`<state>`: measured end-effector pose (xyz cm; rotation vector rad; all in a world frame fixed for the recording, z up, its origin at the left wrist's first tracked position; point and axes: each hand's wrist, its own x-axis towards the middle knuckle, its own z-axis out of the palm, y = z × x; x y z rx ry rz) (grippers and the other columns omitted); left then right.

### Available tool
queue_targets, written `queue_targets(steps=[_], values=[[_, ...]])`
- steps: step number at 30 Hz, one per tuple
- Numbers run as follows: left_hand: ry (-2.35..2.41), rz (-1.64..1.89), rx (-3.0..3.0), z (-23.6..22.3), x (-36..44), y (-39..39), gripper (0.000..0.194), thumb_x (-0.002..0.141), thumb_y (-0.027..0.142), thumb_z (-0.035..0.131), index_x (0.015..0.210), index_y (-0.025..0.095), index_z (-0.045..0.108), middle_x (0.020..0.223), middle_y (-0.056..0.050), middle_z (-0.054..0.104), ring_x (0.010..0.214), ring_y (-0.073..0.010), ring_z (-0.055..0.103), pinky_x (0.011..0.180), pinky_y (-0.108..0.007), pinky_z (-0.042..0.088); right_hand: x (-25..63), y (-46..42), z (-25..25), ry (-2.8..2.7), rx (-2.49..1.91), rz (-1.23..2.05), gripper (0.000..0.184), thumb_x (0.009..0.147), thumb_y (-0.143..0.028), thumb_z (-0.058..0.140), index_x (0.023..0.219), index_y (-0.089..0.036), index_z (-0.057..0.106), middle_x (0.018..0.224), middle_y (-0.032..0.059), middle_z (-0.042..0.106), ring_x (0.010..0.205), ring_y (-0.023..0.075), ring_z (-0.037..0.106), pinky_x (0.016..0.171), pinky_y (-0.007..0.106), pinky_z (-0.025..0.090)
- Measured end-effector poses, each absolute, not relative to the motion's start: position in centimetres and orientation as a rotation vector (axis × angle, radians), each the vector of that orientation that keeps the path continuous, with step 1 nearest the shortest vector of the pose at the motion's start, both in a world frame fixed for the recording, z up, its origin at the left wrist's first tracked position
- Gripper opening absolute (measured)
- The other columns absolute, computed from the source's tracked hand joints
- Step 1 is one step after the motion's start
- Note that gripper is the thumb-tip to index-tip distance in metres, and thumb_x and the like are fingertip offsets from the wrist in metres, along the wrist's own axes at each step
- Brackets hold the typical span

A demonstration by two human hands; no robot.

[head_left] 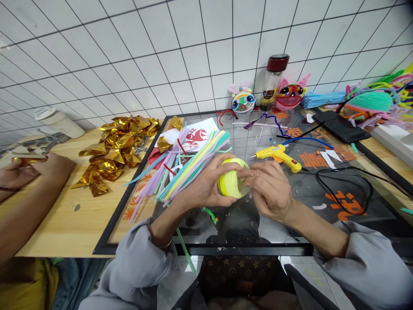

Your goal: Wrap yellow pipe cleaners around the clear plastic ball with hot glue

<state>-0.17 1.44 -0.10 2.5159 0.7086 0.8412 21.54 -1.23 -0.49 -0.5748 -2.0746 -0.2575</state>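
My left hand (210,180) is wrapped round a clear ball (229,180) partly covered in rows of yellow, fuzzy strands that look like pipe cleaners. It holds the ball above the glass tabletop. My right hand (269,186) is at the ball's right side, its fingers bent and pinched together against the bare, see-through part. What those fingertips hold is hidden. Just beyond the right hand lies a yellow hot glue gun (279,157), its nozzle pointing left. Left of my left hand is a loose bundle of pastel pipe cleaners (190,170).
Crumpled gold foil pieces (121,146) lie left, beside a co-worker's hands (48,168). Two decorated balls, a white-faced one (243,102) and a pink-eared one (289,95), flank a bottle (272,84) at the wall. A phone (342,125) and black cable (342,170) lie right.
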Motion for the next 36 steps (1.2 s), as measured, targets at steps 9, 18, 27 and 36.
queue_targets(steps=[9, 18, 27, 36], values=[[0.682, 0.863, 2.505, -0.34, -0.27, 1.55, 0.070, 0.072, 0.027, 0.082, 0.133, 0.027, 0.047, 0.141, -0.014, 0.048, 0.139, -0.0338, 0.046, 0.117, -0.056, 0.039, 21.88, -1.38, -0.18, -1.846, -0.629, -0.007, 0.027, 0.082, 0.001, 0.052, 0.092, -0.023, 0.059, 0.092, 0.0044, 0.076, 0.083, 0.0211, 0.068, 0.078, 0.040, 0.052], [0.723, 0.915, 2.507, -0.46, -0.12, 1.54, 0.071, 0.068, 0.026, 0.081, 0.130, 0.025, 0.047, 0.137, -0.014, 0.049, 0.135, -0.0341, 0.049, 0.115, -0.058, 0.039, 21.92, -1.12, -0.38, -1.780, -0.818, 0.083, 0.010, 0.093, -0.013, 0.059, 0.091, -0.023, 0.060, 0.078, 0.0002, 0.066, 0.074, 0.0175, 0.062, 0.071, 0.033, 0.048], [0.732, 0.950, 2.505, -0.52, -0.13, 1.52, 0.069, 0.068, 0.026, 0.079, 0.130, 0.025, 0.048, 0.136, -0.013, 0.052, 0.132, -0.0332, 0.051, 0.114, -0.057, 0.040, 22.11, -1.10, -0.65, -1.792, -0.867, 0.143, 0.007, 0.097, -0.019, 0.058, 0.093, -0.022, 0.062, 0.079, 0.0013, 0.068, 0.075, 0.0170, 0.063, 0.069, 0.031, 0.047], [0.748, 0.950, 2.494, -0.29, -0.18, 1.46, 0.068, 0.068, 0.024, 0.079, 0.129, 0.024, 0.049, 0.136, -0.014, 0.053, 0.133, -0.0326, 0.051, 0.115, -0.055, 0.040, 22.24, -0.67, -1.01, -1.941, -0.781, 0.073, 0.022, 0.102, -0.022, 0.052, 0.081, -0.021, 0.060, 0.065, -0.0014, 0.061, 0.060, 0.0131, 0.055, 0.061, 0.029, 0.041]])
